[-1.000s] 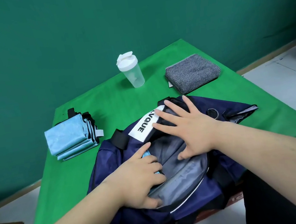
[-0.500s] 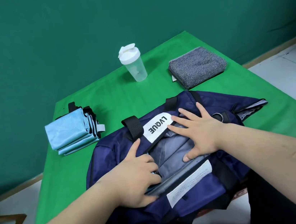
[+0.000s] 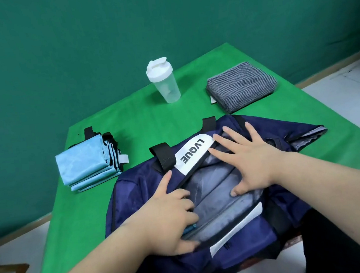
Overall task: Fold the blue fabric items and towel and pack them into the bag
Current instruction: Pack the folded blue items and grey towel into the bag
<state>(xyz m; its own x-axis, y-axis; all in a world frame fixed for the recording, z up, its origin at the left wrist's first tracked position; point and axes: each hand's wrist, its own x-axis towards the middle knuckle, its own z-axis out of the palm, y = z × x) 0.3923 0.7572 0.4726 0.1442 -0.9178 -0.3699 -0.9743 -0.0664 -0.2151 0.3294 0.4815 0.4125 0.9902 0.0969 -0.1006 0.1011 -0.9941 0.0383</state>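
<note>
A navy duffel bag [image 3: 136,192] with a white LVQUE label lies open on the green table [image 3: 145,122], its grey lining showing. My left hand [image 3: 169,218] reaches into the opening at the near left, fingers curled round a light blue fabric item [image 3: 189,228] of which only a sliver shows. My right hand [image 3: 251,161] lies flat with spread fingers on the far edge of the opening and the lining. A folded stack of light blue fabric [image 3: 84,162] sits left of the bag. A folded grey towel [image 3: 241,84] lies at the back right.
A clear shaker bottle [image 3: 165,81] with a white lid stands at the back of the table between the blue stack and the towel. A green wall rises behind. The bag overhangs the table's near edge; pale floor lies on both sides.
My left hand has pushed the blue item deeper into the bag. The bag's near side has turned up, showing a white label strip. My right hand stays spread on the far edge.
</note>
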